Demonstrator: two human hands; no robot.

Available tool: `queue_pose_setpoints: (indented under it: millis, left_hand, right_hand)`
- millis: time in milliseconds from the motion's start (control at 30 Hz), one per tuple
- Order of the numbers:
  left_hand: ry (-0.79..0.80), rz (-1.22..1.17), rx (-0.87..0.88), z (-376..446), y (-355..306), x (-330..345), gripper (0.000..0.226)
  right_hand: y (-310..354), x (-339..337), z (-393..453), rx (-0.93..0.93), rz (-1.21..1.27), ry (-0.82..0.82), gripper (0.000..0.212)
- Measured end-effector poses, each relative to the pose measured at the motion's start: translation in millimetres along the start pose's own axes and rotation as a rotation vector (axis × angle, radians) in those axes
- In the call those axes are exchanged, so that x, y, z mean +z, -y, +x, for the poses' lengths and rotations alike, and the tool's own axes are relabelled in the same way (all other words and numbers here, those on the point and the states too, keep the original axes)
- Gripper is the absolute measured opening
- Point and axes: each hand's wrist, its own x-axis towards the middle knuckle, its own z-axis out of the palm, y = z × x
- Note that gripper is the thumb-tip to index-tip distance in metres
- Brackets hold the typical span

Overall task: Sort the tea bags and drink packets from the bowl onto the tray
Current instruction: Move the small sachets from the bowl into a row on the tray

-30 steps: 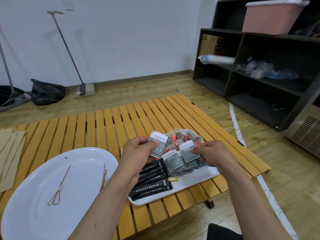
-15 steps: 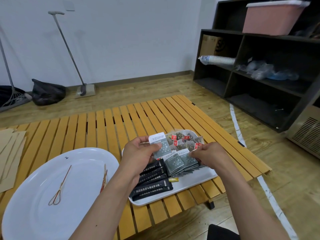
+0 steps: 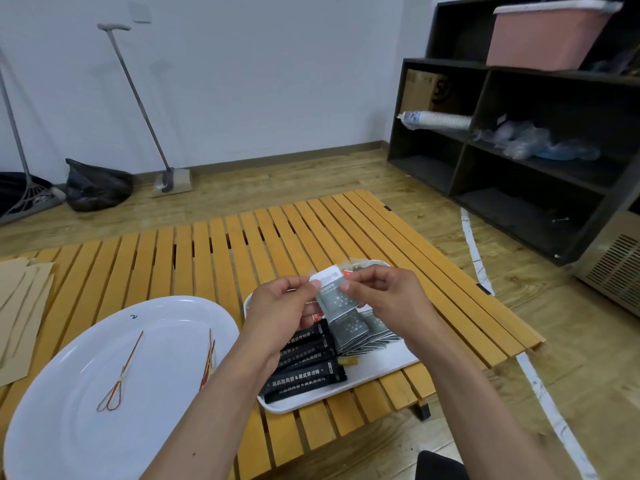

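Hands: left [image 3: 277, 313], right [image 3: 384, 299] | pinching grey packet [image 3: 337, 301] | above tray [image 3: 381, 367]

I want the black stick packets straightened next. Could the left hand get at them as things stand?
Probably not straight away. The left hand hovers right above the black stick packets on the tray, nothing between, but its fingers pinch a grey packet together with the right hand.

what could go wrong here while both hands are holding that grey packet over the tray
1. The grey packet is pinched only near its top by the left hand and right hand; it could slip onto the wrong group.
2. The fanned grey packets lie loosely on the tray and could be knocked askew.
3. The tray reaches the table's near edge, so a push might tip it.
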Motion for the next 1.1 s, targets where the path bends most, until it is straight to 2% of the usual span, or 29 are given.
queue_pose_setpoints:
  millis: [167,300,433,533,733,800,867,933,1000,1100]
  left_hand:
    - [-0.048,-0.002,-0.008,3,-2,-5,0.015]
    - [-0.056,0.029,-0.01,3,-2,-6,0.016]
    - [-0.057,0.082,0.012,2,-2,-6,0.016]
    - [-0.075,0.196,0.063,3,0,-9,0.013]
    - [-0.115,0.6,0.227,4,11,-20,0.007]
    - [-0.128,0.697,0.253,0,10,-25,0.007]
    - [-0.163,0.771,0.285,1,7,-38,0.007]
    - [-0.231,0.842,0.288,4,4,-60,0.008]
    - [-0.325,0.944,0.239,7,0,-90,0.01]
    - [-0.472,1.117,0.102,6,-1,-140,0.017]
  right_hand:
    - [-14,-29,9,0.148,-0.073,-0.176,0.008]
    - [-27,-40,16,0.288,-0.193,-0.184,0.011]
    - [-27,-40,16,0.33,-0.284,-0.135,0.011]
    - [-28,-38,17,0.337,-0.359,-0.113,0.015]
    - [-30,-32,18,0.335,-0.447,-0.133,0.015]
    - [-25,-28,15,0.256,-0.46,-0.179,0.013]
    - [-13,-18,10,0.064,-0.44,-0.283,0.009]
    - [4,5,-1,-0.13,-0.378,-0.308,0.006]
    - [15,39,-12,-0.238,-0.334,-0.183,0.004]
    - [16,94,-26,-0.337,-0.461,0.059,0.006]
